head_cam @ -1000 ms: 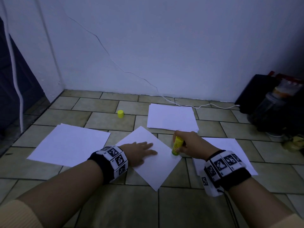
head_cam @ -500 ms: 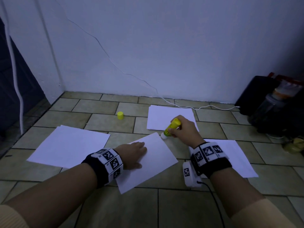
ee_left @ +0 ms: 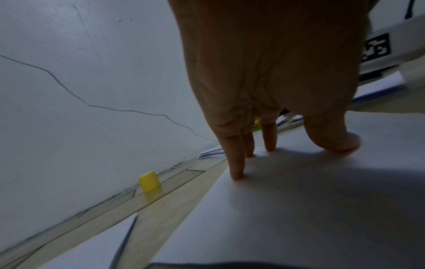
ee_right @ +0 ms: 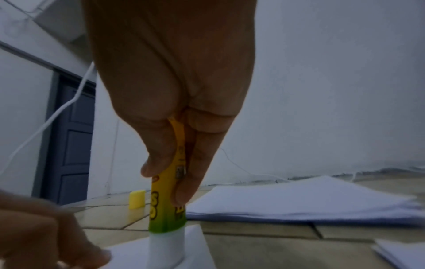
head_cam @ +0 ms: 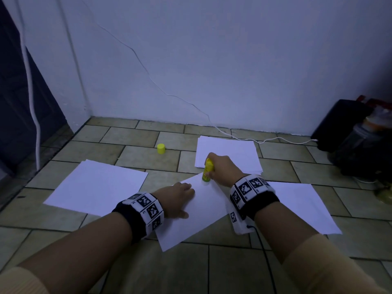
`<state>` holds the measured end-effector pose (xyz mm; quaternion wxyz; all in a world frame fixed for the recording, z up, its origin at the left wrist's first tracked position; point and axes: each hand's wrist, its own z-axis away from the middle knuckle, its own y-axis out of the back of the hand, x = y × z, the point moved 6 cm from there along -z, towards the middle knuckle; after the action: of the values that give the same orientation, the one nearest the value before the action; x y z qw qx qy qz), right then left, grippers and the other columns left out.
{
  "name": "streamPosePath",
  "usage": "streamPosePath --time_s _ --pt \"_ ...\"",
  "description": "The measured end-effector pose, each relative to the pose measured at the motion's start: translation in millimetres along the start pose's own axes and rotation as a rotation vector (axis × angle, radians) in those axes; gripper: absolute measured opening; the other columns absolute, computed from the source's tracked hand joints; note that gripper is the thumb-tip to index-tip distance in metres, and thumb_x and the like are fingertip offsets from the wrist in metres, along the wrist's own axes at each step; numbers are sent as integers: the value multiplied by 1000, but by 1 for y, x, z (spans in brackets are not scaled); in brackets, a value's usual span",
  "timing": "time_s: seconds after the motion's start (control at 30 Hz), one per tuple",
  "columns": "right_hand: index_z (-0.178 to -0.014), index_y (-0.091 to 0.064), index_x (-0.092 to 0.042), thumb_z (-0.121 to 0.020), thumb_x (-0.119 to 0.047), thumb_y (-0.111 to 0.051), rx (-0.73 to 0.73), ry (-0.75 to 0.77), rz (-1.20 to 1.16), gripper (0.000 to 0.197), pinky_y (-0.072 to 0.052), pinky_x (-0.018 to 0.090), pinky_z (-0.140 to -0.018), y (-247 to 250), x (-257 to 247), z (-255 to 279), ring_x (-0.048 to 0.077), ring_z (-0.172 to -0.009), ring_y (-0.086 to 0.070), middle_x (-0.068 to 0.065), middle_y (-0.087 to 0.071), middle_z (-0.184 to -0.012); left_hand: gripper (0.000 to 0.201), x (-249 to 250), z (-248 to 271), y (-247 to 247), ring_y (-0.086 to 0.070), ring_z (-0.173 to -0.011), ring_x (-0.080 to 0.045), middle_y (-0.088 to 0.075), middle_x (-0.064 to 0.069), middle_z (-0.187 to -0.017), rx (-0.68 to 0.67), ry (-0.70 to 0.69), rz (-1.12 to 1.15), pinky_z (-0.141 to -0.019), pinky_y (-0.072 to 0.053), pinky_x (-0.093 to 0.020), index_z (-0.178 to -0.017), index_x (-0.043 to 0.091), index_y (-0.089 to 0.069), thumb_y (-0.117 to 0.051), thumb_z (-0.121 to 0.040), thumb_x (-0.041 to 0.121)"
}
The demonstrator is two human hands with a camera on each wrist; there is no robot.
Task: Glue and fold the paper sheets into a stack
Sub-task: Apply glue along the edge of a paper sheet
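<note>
A white paper sheet lies turned at an angle on the tiled floor in front of me. My left hand presses flat on its left part, fingers straight. My right hand grips a yellow glue stick upright, its white tip touching the sheet's far corner. The stick's yellow cap stands alone on the floor further back. A stack of white sheets lies behind my right hand.
Another white sheet lies on the floor at the left, and one more at the right under my right wrist. A white cable runs along the wall base. Dark bags and a jar crowd the right corner.
My right hand moved the glue stick from the sheet's right corner to its far corner and now holds it upright there. The sheet has turned a little under my left hand.
</note>
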<state>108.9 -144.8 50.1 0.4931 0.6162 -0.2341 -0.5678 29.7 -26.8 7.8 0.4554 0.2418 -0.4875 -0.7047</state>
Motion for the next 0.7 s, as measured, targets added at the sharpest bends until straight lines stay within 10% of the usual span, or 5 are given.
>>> streamPosePath --time_s 0.4,0.7 --pt "-115 -49 -10 -88 -11 -60 -122 -4 133 29 -40 29 -64 5 25 58 30 -100 -54 16 -57 -113 65 -4 -12 1 -28 -135 -28 9 4 -161 -60 -3 -165 -100 -43 -42 -152 30 -18 -52 -97 24" --pt "-95 -50 -16 -82 -16 -71 -115 -10 54 25 -46 29 -73 24 20 49 23 -92 -53 11 -60 -106 82 -3 -15 4 -39 -127 -29 -35 -12 -141 -64 77 -350 -99 -35 -38 -152 23 -17 -57 -88 54"
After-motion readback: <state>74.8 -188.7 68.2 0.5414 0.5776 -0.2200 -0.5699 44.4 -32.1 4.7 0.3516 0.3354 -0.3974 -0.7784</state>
